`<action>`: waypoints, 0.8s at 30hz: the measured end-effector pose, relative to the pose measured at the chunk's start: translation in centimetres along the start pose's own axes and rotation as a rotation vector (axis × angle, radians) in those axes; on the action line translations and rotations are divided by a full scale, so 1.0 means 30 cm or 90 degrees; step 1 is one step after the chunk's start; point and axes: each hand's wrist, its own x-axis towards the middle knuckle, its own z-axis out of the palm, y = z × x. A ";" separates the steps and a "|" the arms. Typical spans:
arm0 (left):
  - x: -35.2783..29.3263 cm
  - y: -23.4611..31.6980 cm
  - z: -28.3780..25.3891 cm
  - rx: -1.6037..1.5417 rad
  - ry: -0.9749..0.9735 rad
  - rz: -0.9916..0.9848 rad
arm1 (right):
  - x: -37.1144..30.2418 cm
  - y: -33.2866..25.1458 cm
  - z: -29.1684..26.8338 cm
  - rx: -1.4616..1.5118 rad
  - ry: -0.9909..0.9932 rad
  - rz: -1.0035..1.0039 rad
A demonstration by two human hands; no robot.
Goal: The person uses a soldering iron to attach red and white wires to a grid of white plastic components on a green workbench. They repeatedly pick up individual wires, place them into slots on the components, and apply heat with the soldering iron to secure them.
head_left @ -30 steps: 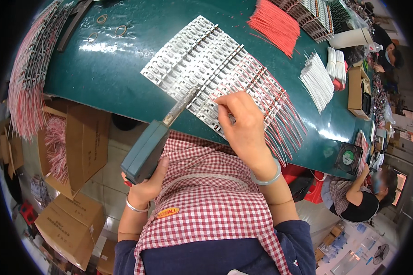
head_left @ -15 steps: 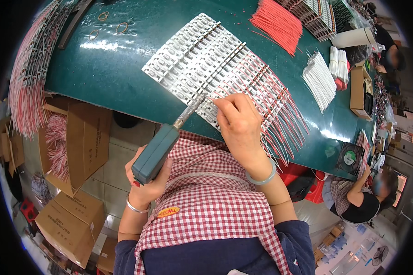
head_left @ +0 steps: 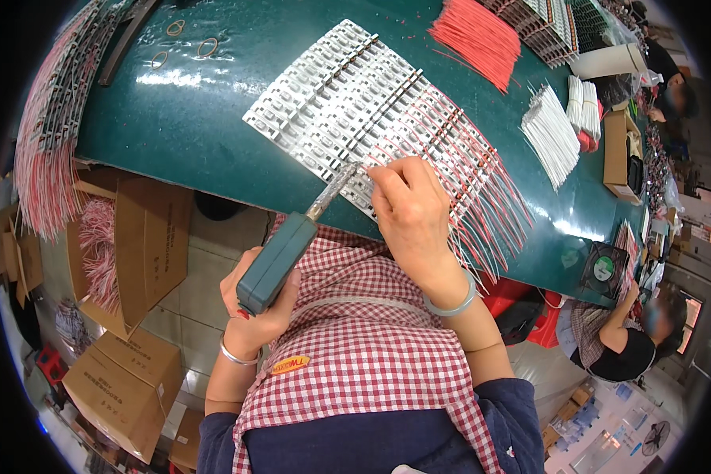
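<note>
My left hand is wrapped round the dark green body of a soldering gun. Its metal barrel slants up and right, and the tip rests on or just over the near edge of a white panel of small metal parts. Close beside that tip, my right hand is closed in a pinch over the panel. Whatever sits between its fingertips is too small to make out. Thin red and white wires are attached along the panel's right part and trail off toward the table's near edge.
On the green table lie a bundle of red wires, white wires and rubber bands. Wired panels hang at the left. Cardboard boxes stand on the floor. A co-worker sits at the right beside a small fan.
The soldering gun's body and my left hand have shifted slightly right and up, while its tip stays about where it was. My right hand keeps its pinch, nearly still.
</note>
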 end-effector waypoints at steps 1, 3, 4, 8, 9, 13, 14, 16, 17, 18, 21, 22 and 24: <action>0.000 0.002 0.000 -0.002 0.001 -0.005 | 0.001 -0.001 0.000 -0.001 0.000 -0.001; 0.006 0.006 -0.001 0.005 -0.003 0.001 | 0.002 -0.002 0.001 -0.002 0.002 -0.003; 0.007 0.007 -0.002 0.009 -0.005 0.005 | 0.002 -0.001 0.002 -0.004 0.005 -0.005; -0.012 -0.015 0.002 0.016 0.007 0.019 | 0.004 -0.006 0.002 -0.009 0.015 0.001; -0.021 -0.030 0.003 0.022 0.014 0.036 | 0.007 -0.007 0.000 -0.011 0.016 0.005; -0.046 -0.061 0.001 0.025 0.026 0.043 | 0.005 -0.001 0.005 -0.010 0.019 -0.004; -0.049 -0.062 0.000 0.023 0.025 0.039 | 0.005 0.000 0.005 -0.012 0.017 -0.008; -0.052 -0.062 -0.001 0.019 0.024 0.033 | 0.005 0.001 0.006 -0.015 0.015 -0.014; -0.048 -0.058 -0.002 0.021 0.023 0.043 | 0.005 0.001 0.007 -0.015 0.015 -0.015; -0.040 -0.048 -0.004 0.023 0.023 0.052 | 0.005 0.001 0.008 -0.015 0.016 -0.016; -0.025 -0.028 -0.002 0.030 0.020 0.062 | 0.007 -0.004 0.006 -0.019 0.019 0.003; -0.021 -0.022 -0.001 0.032 0.018 0.062 | 0.007 -0.004 0.006 -0.016 0.019 -0.002; -0.011 -0.013 0.001 0.029 0.011 0.052 | 0.006 -0.001 0.009 -0.011 0.020 -0.012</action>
